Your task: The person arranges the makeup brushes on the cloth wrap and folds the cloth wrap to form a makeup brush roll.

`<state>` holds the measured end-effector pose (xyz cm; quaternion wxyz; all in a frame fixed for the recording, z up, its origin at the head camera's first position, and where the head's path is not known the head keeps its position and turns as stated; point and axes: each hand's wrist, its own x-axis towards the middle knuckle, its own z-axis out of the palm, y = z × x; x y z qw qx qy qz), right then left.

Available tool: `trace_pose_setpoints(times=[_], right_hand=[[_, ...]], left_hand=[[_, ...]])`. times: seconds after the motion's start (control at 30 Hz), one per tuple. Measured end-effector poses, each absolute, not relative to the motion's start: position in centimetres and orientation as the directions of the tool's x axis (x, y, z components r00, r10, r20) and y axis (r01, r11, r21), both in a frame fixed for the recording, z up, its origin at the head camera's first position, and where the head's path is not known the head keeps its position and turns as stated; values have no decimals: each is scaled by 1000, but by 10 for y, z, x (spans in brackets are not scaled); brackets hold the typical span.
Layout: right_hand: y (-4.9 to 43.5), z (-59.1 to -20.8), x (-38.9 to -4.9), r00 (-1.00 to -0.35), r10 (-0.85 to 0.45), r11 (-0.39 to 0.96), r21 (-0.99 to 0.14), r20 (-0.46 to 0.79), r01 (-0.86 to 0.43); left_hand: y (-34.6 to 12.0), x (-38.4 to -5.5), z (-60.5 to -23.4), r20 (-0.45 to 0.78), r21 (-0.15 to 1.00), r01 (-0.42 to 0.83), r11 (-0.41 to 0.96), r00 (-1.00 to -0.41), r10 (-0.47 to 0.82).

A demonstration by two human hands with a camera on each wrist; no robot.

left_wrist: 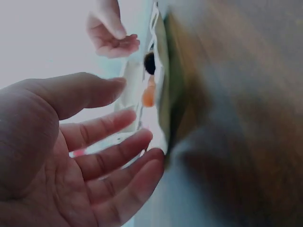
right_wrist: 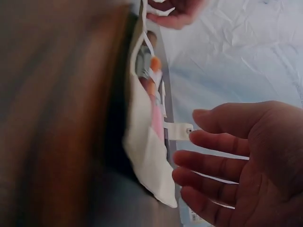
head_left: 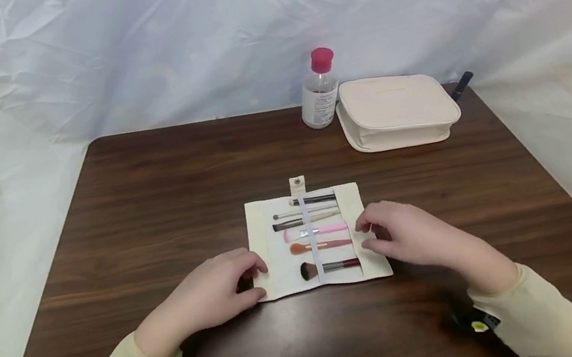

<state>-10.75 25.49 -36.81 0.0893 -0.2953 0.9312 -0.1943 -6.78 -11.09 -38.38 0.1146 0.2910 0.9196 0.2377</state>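
A cream fabric brush roll [head_left: 283, 281] lies unfolded on the table, its snap tab [head_left: 297, 185] pointing to the far side. Several makeup brushes sit under a white elastic band [head_left: 316, 256], handles tucked into the right pocket. Among them are a dark fluffy brush [head_left: 309, 271], an orange-tipped brush [head_left: 298, 248] and a pink brush [head_left: 329, 228]. At the roll's left edge rests my left hand [head_left: 219, 289], fingers loosely bent and holding nothing. My right hand [head_left: 410, 232] is by the right edge, fingers relaxed; in the right wrist view [right_wrist: 265, 165] nothing is between thumb and fingers.
Behind the roll stands a clear bottle [head_left: 319, 99] with a pink cap. A cream cosmetic case [head_left: 399, 104] is at the back right, with a black pen-like item [head_left: 461, 85] beside it. White sheeting [head_left: 182, 43] hangs behind the dark wooden table [head_left: 151, 196].
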Motion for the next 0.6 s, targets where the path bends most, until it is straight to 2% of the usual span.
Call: trace_pose_setpoints(times=[0.23, 0.47, 0.6], right_hand=[[256, -383, -82, -777, -629, 745, -307, -27, -592], [256, -390, -75, -755, -656, 727, -278, -12, -628], [257, -394, -75, -748, -662, 732, -250, -44, -634]], left_hand=[[-105, -66, -390, -63, 438, 478, 761, -829, 556], [-101, -65, -390, -80, 359, 584, 729, -758, 647], [-98, -66, -389, -97, 303, 606, 736, -749, 656]])
